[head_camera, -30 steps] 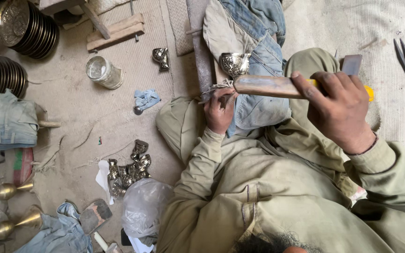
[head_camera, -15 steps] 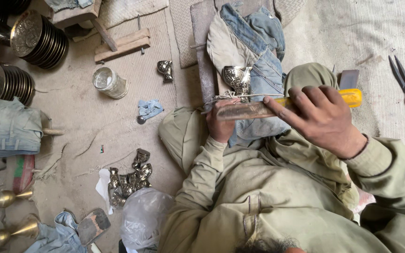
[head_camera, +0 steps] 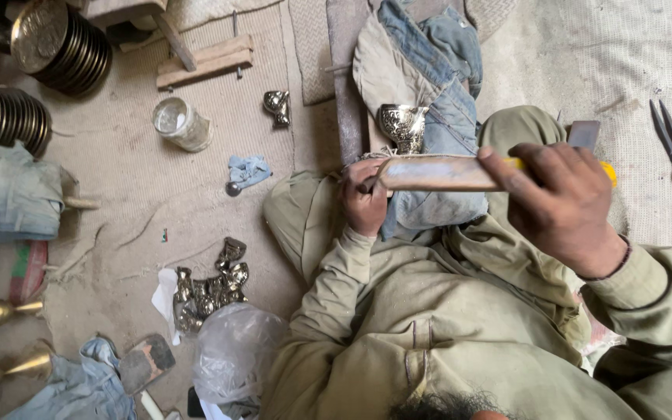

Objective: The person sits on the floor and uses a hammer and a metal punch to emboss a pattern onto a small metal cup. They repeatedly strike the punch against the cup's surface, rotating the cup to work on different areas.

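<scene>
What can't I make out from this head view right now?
- Left hand: whatever its closed fingers grip is hidden by the hand itself.
- Flat tool: its rear end is covered by the right hand.
- Silver cup: its base is hidden behind the tool.
- Heap of small metal pieces: too small to tell apart.
- Stacked metal discs: cut off by the top edge.

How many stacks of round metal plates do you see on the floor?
2: one stack of plates at the top left corner, another stack just below it at the left edge. More may lie outside the view.
</scene>
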